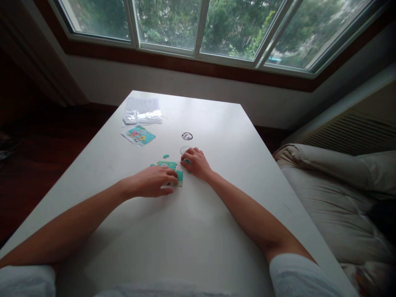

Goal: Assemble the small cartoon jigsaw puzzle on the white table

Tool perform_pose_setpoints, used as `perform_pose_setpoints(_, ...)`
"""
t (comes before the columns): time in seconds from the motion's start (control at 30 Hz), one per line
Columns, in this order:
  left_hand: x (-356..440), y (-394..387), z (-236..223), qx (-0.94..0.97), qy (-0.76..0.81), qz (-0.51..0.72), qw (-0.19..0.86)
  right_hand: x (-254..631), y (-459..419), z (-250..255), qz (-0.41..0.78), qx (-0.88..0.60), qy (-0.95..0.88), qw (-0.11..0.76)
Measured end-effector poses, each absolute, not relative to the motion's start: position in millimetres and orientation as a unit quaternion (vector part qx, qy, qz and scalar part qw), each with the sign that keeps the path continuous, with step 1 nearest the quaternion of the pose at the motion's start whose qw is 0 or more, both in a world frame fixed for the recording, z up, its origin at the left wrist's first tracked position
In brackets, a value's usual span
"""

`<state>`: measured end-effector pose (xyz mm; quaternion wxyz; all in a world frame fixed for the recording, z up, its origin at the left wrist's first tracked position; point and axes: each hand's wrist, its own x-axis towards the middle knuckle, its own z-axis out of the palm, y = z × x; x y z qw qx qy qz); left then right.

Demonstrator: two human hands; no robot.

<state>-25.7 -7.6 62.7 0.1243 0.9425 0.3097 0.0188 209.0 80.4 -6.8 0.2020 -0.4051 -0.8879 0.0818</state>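
A partly joined green jigsaw puzzle [167, 164] lies flat on the white table, with its lower part under my fingers. My left hand [154, 181] rests over it from the left, fingers apart and touching its surface. Just right of the puzzle, my right hand [196, 163] bends its fingers down to the table over a small green puzzle piece [187, 161]. Those fingertips partly hide the piece, so whether it is pinched does not show clearly. A loose green piece [166, 156] lies a little beyond the puzzle.
Beyond my right hand are a clear round disc [184, 150] and a dark-rimmed round item [187, 136]. A colourful picture card [139, 135] and a clear plastic packet [143, 110] lie at the table's far left. A padded beige seat [328, 198] stands along the right side.
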Motion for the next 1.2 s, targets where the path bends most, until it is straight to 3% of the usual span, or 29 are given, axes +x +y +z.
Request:
perform_pose_setpoints(0.23,-45.5,31.4,31.5,0.866,0.490,0.092,-0.032,211.8,85.5,-14.1,0.090,-0.409,-0.881,0.220)
perform_pose_setpoints(0.57,-43.9,42.5,3.9,0.914,0.387,0.124,0.009,207.8,88.2,-15.7,0.098,-0.415,-0.875,0.229)
perform_pose_setpoints(1.0,-34.8,32.0,17.6,0.939,0.304,0.151,0.058,200.1,80.8,2.5,0.090,-0.443,-0.878,0.156)
perform_pose_setpoints(1.2,-41.1,33.9,14.3,0.932,0.337,0.132,0.026,200.2,83.6,0.7,0.137,-0.422,-0.874,0.199)
